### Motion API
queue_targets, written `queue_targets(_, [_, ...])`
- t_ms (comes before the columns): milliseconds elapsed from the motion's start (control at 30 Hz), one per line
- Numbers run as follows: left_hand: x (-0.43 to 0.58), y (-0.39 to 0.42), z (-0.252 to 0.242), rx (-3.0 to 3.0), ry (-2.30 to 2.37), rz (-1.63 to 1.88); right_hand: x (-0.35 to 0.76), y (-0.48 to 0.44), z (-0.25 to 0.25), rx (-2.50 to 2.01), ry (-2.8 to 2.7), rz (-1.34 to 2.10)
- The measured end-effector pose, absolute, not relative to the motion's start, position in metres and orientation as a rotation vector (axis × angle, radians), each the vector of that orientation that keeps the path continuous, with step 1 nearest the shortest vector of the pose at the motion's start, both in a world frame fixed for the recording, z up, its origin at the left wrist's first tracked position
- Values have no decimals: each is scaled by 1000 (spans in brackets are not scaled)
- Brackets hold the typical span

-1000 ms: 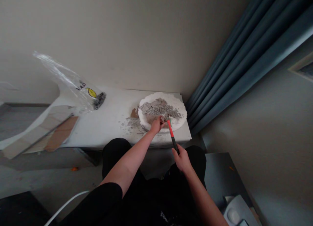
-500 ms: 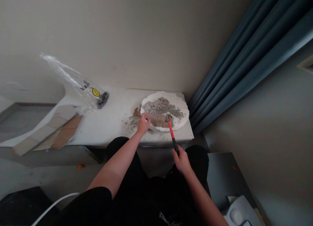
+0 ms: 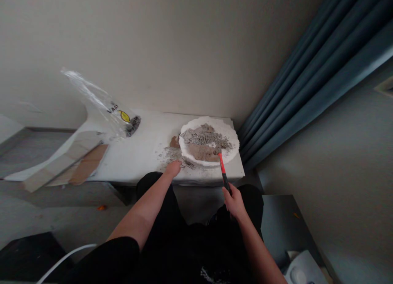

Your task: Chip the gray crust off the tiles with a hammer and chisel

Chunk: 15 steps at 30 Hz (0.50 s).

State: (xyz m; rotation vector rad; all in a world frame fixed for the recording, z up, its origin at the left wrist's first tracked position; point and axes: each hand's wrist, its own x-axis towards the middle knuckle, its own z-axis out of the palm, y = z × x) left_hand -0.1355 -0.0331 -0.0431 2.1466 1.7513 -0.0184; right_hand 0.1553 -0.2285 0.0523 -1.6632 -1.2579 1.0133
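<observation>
With the clock centred on the white dish (image 3: 231,153) and 12 toward the wall (image 3: 184,58), the clearest marking is at 10 o'clock: a clear plastic bag (image 3: 106,105) printed with a yellow oval and black letters. The letters run at a slant and are too small and creased to read reliably. Dark material fills the bag's lower end. White print on the person's black shirt (image 3: 172,259) is also illegible.

The right hand (image 3: 235,200), at about 5 o'clock, has its grip closed around the black lower handle of a red-and-black tool (image 3: 222,164). The tool points up toward 11, its head over the dish's 5 o'clock side, beside a flat brownish piece (image 3: 199,152). Grey rubble (image 3: 204,134) covers the middle and upper part of the dish.

The left hand (image 3: 173,168) is at 8 o'clock, outside the rim, near dark slivers (image 3: 188,165); whether its grip is open or closed cannot be told.

The dish's scalloped rim lies near the worktop's (image 3: 147,153) right end, with the blue curtain (image 3: 282,87) just beyond, leaving little room at 3. Toward 9, past scattered grey crumbs (image 3: 172,153), bare surface stretches to cardboard (image 3: 89,165), which juts over the near edge.
</observation>
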Motion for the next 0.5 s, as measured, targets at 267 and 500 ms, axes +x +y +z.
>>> queue_targets(267, [-133,-28,-49,2250,1649,-68,164,-238,44,-1614,-1066,1199])
queue_targets(500, [-133,-29,-51,2307,1611,-59,172,-242,46,-1609,-1072,1162])
